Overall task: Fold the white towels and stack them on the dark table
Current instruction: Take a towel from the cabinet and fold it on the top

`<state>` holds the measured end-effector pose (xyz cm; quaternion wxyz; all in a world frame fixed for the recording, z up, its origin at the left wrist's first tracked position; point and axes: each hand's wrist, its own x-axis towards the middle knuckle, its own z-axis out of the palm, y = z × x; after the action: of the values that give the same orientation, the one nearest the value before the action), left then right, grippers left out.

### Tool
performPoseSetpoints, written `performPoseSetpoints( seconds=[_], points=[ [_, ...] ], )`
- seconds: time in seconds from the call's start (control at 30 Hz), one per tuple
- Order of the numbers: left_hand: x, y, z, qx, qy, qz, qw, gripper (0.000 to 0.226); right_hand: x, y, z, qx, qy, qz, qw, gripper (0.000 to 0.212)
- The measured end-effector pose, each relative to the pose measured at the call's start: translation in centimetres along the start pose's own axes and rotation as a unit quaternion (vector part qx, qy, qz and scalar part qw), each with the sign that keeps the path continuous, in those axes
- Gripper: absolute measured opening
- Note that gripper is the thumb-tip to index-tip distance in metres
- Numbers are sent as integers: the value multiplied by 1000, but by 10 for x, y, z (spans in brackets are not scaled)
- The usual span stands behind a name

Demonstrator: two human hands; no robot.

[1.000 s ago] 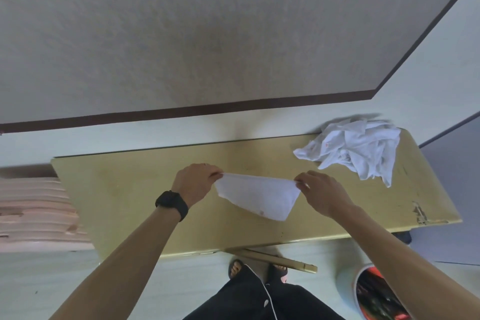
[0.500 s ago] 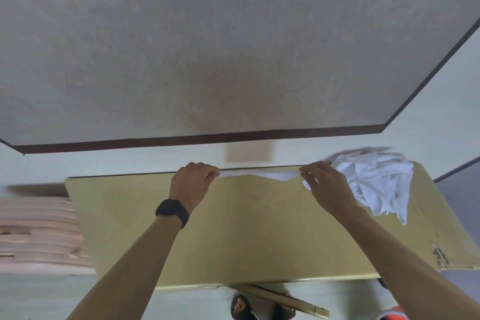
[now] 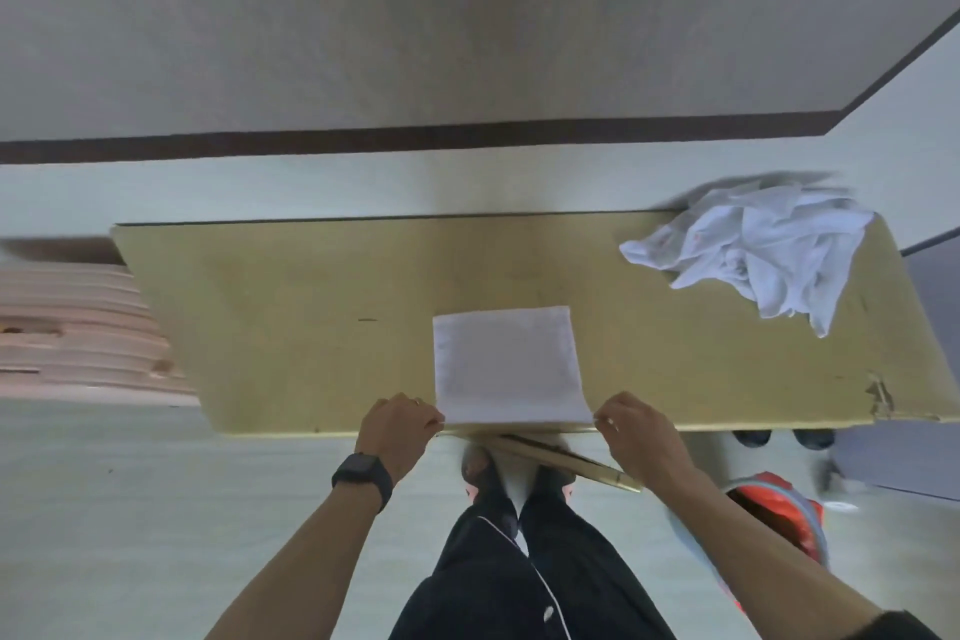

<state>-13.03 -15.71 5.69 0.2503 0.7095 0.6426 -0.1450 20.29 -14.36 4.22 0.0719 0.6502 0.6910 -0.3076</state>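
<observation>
A white towel (image 3: 506, 364) lies spread flat as a rectangle on the yellowish-brown table (image 3: 291, 327), its near edge at the table's front edge. My left hand (image 3: 397, 426) pinches the towel's near left corner. My right hand (image 3: 631, 426) pinches its near right corner. A crumpled pile of white towels (image 3: 753, 250) sits at the table's far right end.
A wall with a dark baseboard stands behind the table. Pinkish stacked boards (image 3: 72, 327) lie to the left of the table. A loose wooden strip (image 3: 566, 457) hangs under the front edge. A red-lined bin (image 3: 774, 515) stands on the floor at the right, near my legs.
Both hands held the towel up by its corners, swung it out to the table's far edge, then drew it back. It now lies flat at the front edge.
</observation>
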Motion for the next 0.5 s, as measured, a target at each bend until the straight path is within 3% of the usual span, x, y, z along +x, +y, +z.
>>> performPoseSetpoints(
  seconds=[0.13, 0.27, 0.5],
  points=[
    [-12, 5, 23, -22, -32, 3, 999, 32, -9, 8, 17, -1, -57, 22, 998, 25],
    [6, -3, 23, -149, -24, -50, 987, 28, 13, 6, 9, 47, -56, 32, 997, 19],
    [72, -15, 8, -414, 64, -179, 890, 8, 89, -9, -10, 252, 9, 133, 959, 12]
  ],
)
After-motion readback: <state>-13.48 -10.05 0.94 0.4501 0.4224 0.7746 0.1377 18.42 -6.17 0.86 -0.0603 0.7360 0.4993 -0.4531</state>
